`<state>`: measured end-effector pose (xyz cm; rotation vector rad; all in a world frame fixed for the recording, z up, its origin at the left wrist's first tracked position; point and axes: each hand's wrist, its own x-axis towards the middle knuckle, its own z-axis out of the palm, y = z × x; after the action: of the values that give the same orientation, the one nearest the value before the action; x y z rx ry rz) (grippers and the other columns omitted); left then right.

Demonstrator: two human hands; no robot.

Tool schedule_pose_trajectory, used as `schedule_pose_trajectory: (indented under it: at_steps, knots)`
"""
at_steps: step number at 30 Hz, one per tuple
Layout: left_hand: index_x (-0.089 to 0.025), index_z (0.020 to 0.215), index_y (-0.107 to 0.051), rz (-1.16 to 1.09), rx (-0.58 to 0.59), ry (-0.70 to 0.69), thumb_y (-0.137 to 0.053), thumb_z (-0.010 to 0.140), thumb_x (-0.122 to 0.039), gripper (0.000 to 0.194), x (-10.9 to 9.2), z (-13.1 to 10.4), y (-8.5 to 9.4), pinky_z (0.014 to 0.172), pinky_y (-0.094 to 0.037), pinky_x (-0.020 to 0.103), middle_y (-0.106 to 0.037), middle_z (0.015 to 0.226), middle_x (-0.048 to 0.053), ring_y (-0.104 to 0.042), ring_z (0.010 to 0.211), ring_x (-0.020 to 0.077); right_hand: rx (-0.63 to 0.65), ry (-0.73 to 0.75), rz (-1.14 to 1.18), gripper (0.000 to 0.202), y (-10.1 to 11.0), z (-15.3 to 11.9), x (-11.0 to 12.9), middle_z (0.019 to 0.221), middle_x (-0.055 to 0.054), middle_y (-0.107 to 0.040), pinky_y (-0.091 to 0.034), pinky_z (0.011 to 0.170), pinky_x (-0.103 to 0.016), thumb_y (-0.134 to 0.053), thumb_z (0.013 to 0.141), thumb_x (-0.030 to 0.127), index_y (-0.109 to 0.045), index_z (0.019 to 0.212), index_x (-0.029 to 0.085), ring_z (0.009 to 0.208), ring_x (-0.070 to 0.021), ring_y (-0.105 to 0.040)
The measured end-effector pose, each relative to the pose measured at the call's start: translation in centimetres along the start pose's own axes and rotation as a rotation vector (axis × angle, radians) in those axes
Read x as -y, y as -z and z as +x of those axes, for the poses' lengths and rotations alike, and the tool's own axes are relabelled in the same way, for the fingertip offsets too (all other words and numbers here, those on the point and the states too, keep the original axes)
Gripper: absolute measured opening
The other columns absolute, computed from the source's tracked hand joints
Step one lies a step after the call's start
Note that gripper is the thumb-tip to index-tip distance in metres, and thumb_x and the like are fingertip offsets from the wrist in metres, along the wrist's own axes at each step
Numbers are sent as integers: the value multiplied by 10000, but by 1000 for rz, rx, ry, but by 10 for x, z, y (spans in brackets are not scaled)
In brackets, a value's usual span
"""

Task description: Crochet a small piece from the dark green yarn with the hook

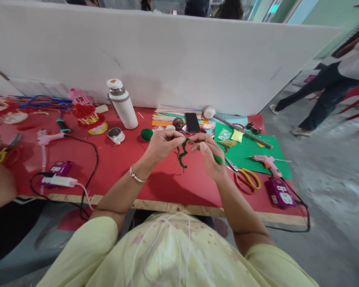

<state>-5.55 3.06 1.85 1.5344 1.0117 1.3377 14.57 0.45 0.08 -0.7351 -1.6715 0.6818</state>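
Dark green crocheted yarn point(183, 154) dangles between my hands above the red table, its lower end hanging free. My left hand point(165, 144) pinches the top of the yarn piece between thumb and fingers. A crochet hook with a green handle point(217, 159) is gripped in my right hand point(208, 153), its thin metal shaft pointing left into the yarn. Behind my left hand lies a ball of green yarn point(146, 134). Whether its strand runs over my left fingers is too small to make out.
Scissors point(247, 179), a pink glue gun point(267, 162) and a purple box point(279, 193) lie right. A white thermos point(122, 103), metal cup point(116, 136) and phone point(192, 122) stand or lie toward the white partition point(173, 59). Another person's arm point(0, 179) is at left.
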Motion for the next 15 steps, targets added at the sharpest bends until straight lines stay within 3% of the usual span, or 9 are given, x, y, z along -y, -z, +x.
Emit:
schedule_pose_trajectory:
  at_steps: [10, 15]
  knots:
    - [-193, 712, -799, 17, 1, -8, -793, 778, -325, 147, -4, -2, 0, 600, -435, 276, -687, 663, 11, -546, 629, 126, -8, -2, -8, 423, -1, 1, 3, 1122, -75, -728, -581, 929, -425, -489, 1094, 465, -767, 862, 245, 1060, -225, -698]
    - [-197, 711, -791, 144, -39, -135, -775, 816, -309, 154, -3, -4, -1, 623, -442, 290, -703, 681, 17, -566, 643, 132, -14, -2, -20, 441, -1, 0, 4, 1099, -79, -731, -588, 912, -423, -487, 1091, 479, -768, 849, 240, 1043, -226, -706]
